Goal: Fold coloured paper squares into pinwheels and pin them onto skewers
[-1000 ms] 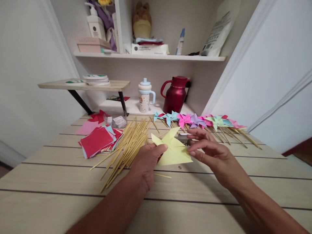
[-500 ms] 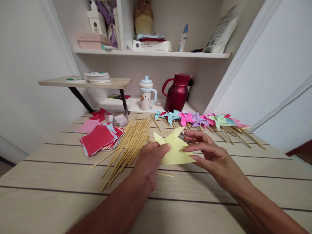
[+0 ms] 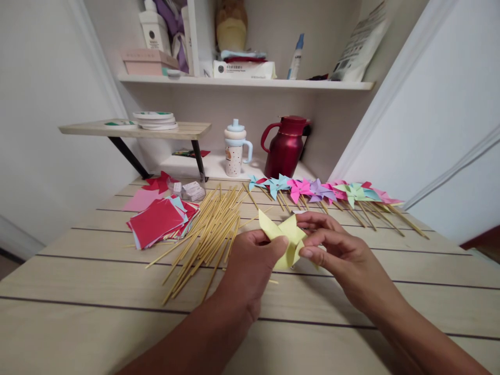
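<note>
A yellow paper [image 3: 284, 240], partly folded with points sticking up, is held between both hands above the wooden table [image 3: 78, 291]. My left hand [image 3: 250, 263] pinches its left side with thumb on top. My right hand [image 3: 336, 250] pinches its right side with curled fingers. A heap of wooden sticks [image 3: 207, 229] lies just left of my hands. One loose stick lies on the table under my left hand.
A stack of red and coloured paper squares [image 3: 158, 221] lies at the left. Finished paper pinwheels on sticks [image 3: 324, 194] line the back right. A red jug [image 3: 285, 148], a sippy cup [image 3: 235, 148] and a small side shelf [image 3: 133, 129] stand behind.
Both hands have drawn closer together. The yellow paper, spread flat before, is now folded inward and looks smaller between my fingers.
</note>
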Demonstrator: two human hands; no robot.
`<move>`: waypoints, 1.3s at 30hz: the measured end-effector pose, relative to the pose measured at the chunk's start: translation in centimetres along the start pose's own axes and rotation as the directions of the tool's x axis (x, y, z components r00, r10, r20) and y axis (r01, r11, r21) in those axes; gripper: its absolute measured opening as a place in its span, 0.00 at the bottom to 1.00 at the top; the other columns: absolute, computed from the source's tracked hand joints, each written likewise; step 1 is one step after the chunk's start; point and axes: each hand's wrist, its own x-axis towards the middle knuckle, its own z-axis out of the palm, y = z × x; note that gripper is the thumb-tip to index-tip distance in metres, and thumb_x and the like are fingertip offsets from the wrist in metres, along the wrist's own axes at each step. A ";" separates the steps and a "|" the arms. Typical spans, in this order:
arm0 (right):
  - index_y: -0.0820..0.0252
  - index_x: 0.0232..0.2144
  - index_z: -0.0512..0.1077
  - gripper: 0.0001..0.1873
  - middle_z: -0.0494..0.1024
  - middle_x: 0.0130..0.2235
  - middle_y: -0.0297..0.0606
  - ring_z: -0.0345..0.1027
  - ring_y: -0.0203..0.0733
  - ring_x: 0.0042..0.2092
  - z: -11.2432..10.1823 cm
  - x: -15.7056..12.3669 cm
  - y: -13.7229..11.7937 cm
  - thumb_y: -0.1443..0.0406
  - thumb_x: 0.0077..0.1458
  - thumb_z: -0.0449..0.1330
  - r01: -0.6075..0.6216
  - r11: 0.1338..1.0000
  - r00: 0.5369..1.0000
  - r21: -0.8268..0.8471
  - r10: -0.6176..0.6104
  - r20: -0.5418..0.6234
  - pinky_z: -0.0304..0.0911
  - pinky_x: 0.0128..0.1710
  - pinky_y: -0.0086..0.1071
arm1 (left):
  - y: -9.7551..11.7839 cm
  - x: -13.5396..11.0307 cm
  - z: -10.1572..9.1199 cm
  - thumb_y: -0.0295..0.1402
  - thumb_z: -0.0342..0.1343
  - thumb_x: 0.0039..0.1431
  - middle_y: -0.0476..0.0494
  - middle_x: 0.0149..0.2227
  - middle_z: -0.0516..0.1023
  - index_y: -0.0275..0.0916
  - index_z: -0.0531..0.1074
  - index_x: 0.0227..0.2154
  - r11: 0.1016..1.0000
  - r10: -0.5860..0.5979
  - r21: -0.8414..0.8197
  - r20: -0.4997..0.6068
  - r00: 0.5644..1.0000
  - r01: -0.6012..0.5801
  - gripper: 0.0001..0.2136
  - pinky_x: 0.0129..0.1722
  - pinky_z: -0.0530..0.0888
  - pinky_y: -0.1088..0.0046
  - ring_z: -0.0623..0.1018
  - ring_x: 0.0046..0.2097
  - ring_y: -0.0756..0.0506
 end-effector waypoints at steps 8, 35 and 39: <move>0.53 0.25 0.77 0.07 0.68 0.53 0.38 0.60 0.52 0.58 0.2 -0.1 -0.3 0.59 0.51 0.68 0.013 1.000 0.999 -0.023 -0.013 -0.037 0.54 0.60 0.49 | 0.1 0.1 0.1 0.35 0.63 0.48 0.45 0.29 0.81 0.36 0.81 0.31 0.999 0.049 0.024 0.002 0.999 -0.049 0.09 0.33 0.68 0.74 0.75 0.31 0.48; 0.55 0.22 0.76 0.11 0.71 0.47 0.39 0.64 0.52 0.54 0.3 0.1 -0.9 0.57 0.50 0.68 -0.044 0.999 0.996 0.002 0.044 -0.079 0.57 0.57 0.47 | -0.3 0.3 -0.1 0.36 0.64 0.48 0.41 0.37 0.82 0.38 0.81 0.33 0.980 0.146 0.128 0.039 0.989 -0.150 0.10 0.43 0.72 0.67 0.79 0.41 0.41; 0.55 0.22 0.75 0.11 0.71 0.46 0.39 0.65 0.51 0.51 0.3 0.0 -0.9 0.57 0.50 0.68 -0.048 0.999 0.996 0.010 0.049 -0.081 0.58 0.55 0.46 | -0.5 0.4 -0.2 0.37 0.65 0.48 0.42 0.34 0.82 0.38 0.81 0.32 0.981 0.141 0.126 0.041 0.989 -0.145 0.10 0.41 0.72 0.69 0.79 0.39 0.42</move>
